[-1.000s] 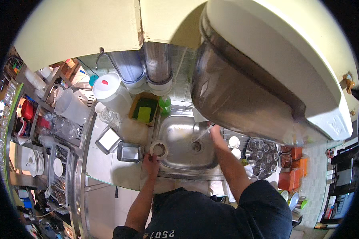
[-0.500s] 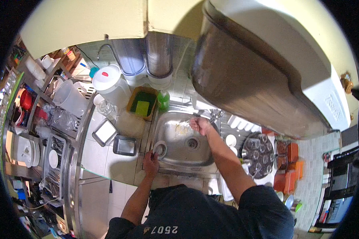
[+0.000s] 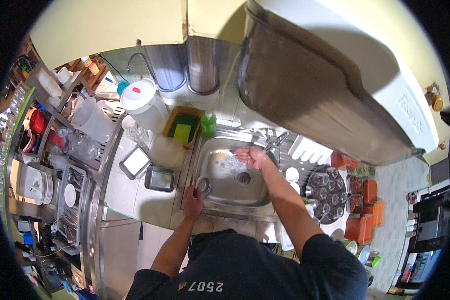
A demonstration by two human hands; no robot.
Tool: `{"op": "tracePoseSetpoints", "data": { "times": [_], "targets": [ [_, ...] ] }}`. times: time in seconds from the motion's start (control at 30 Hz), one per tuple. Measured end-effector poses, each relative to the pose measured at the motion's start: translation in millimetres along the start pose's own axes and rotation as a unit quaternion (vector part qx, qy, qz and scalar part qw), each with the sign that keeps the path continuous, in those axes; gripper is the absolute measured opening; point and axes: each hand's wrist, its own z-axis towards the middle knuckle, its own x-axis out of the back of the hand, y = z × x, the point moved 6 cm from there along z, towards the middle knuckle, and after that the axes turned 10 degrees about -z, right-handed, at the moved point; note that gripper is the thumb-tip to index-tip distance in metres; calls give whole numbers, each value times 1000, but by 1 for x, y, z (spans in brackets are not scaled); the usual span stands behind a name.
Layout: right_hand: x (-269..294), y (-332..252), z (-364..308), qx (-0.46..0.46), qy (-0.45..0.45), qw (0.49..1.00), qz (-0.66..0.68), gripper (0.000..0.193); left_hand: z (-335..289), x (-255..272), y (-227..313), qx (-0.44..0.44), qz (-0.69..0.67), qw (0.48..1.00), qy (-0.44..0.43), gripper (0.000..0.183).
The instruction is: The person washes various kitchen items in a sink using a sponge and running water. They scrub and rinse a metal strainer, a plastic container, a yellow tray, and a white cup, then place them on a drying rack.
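My left hand is closed on the side of a small round see-through cup with a pale rim, over the near left edge of the steel sink. Across the basin, my right hand is open, its fingers stretched toward the left. It lies just below the tap and holds nothing I can see. Beside those fingers, whitish suds or splashing water and a yellowish patch show on the basin floor. The drain sits between the hands, nearer the right one.
Left of the sink stand a yellow-brown tub with a green sponge, a green bottle and two rectangular metal trays. Drinking glasses crowd a round tray at right. A large brown-and-white container overhangs the far right.
My right hand has straightened and spread its fingers, which were more curled. The whitish area beside it in the basin has grown. My left hand still grips the cup.
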Motion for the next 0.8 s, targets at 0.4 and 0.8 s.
{"op": "tracePoseSetpoints", "data": {
  "times": [0.4,0.8],
  "targets": [
    [-28,-12,33,0,49,999,-8,35,4,-3,-3,50,-32,997,-39,25],
    [-10,18,20,-17,-4,1000,23,51,2,0,4,23,-3,1000,-6,25]
  ]
}}
